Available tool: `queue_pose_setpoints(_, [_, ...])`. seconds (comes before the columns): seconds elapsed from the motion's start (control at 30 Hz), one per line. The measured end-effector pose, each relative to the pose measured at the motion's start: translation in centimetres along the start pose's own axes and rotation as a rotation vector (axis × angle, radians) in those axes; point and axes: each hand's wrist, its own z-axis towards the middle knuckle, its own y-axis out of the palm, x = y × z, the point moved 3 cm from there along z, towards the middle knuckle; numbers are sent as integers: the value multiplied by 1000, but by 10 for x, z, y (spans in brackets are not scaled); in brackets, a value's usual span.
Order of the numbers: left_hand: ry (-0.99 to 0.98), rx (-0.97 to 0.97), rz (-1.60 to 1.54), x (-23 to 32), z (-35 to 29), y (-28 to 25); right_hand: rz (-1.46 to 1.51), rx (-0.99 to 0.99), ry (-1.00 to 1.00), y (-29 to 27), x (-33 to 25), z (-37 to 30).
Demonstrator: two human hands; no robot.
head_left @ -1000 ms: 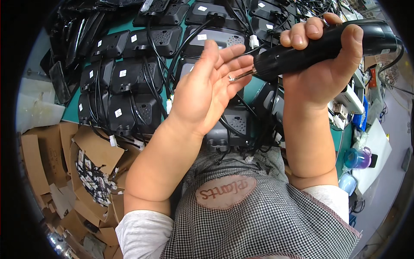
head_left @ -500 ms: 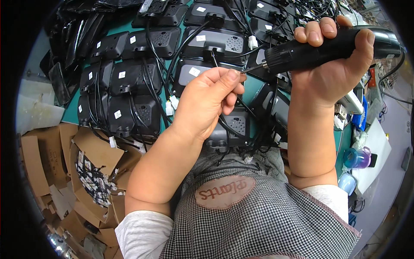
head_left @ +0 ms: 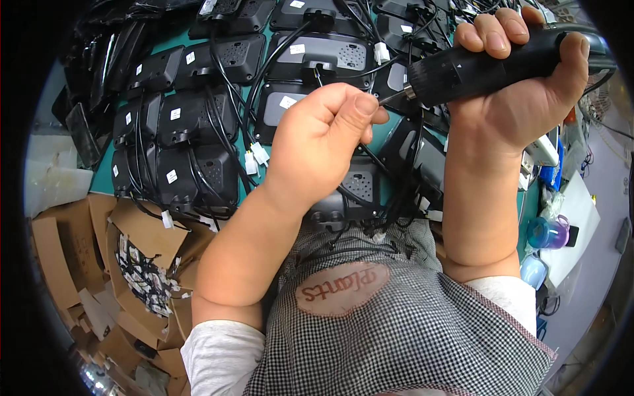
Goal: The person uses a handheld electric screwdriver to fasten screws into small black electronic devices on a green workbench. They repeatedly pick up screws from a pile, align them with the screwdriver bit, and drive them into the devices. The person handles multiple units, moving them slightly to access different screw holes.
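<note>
Wrapped round a black electric screwdriver (head_left: pixel 439 76), my right hand (head_left: pixel 492 122) holds it nearly level, its thin metal bit pointing left. The fingers of my left hand (head_left: pixel 307 148) are pinched together right at the bit's tip. Whatever sits between them is too small and hidden to name. Both hands hover above rows of black devices (head_left: pixel 343 56) with grey back panels, speaker holes and white labels. One more device (head_left: pixel 360 188) lies below my left hand, partly hidden by it. Black cables (head_left: pixel 271 69) with white connectors (head_left: pixel 256 158) trail from the devices.
The devices lie on a green table mat (head_left: pixel 105 173). Black plastic bags (head_left: pixel 109 59) are heaped at the far left. Open cardboard boxes (head_left: pixel 142 228) stand at the lower left, one with small cabled parts inside. A blue-purple cup (head_left: pixel 548 232) stands at the right.
The devices sit slightly higher and further left in the picture. My right hand and the screwdriver have shifted slightly right; my left hand keeps its pinch at the bit's tip.
</note>
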Motion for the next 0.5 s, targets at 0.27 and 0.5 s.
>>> queue_pose_setpoints(0.27, [106,242,735,15,23,-33,-179,-98,-15,-31,20,8])
queue_pose_setpoints(0.5, [195,239,1236,1,35,-40,-409,-137,-72,-39,36,3])
